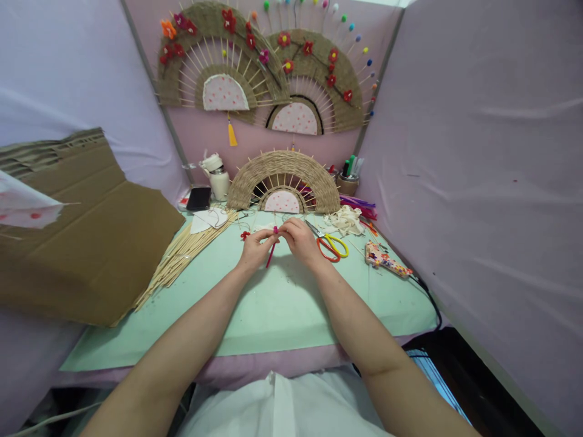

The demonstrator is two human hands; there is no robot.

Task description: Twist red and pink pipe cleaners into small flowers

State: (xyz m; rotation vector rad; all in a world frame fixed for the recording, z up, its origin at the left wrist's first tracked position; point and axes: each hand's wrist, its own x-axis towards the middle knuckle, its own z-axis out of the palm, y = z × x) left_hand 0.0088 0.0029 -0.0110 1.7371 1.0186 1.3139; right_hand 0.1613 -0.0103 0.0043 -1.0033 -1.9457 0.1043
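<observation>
A: Hands?

B: Both narrow. Left hand [256, 246] and right hand [298, 238] meet fingertip to fingertip, pinching a magenta fuzzy stem [270, 255]. One end bunches between the fingers; the other slants down toward the near edge. Fine detail of the grip too small to tell.

A: Where on the table?

B: Past mid-depth of the green cloth [291, 315], just in front of the standing fan [321, 173]. The cloth runs between the forearms back to its front edge: that is the widest stretch for drawing back.

A: Right side?

B: Tight. Scissors [334, 247] lie just beside the right hand, handles toward the person, red and yellow. Farther right, a patterned glue gun [387, 261] near the side edge, its cord [430, 297] running down that edge.

A: Left?

B: Small red flower [245, 235] just beyond the left hand. Then a bundle of thin sticks [186, 252], and a large cardboard sheet [91, 243] crossing the table's left edge.
</observation>
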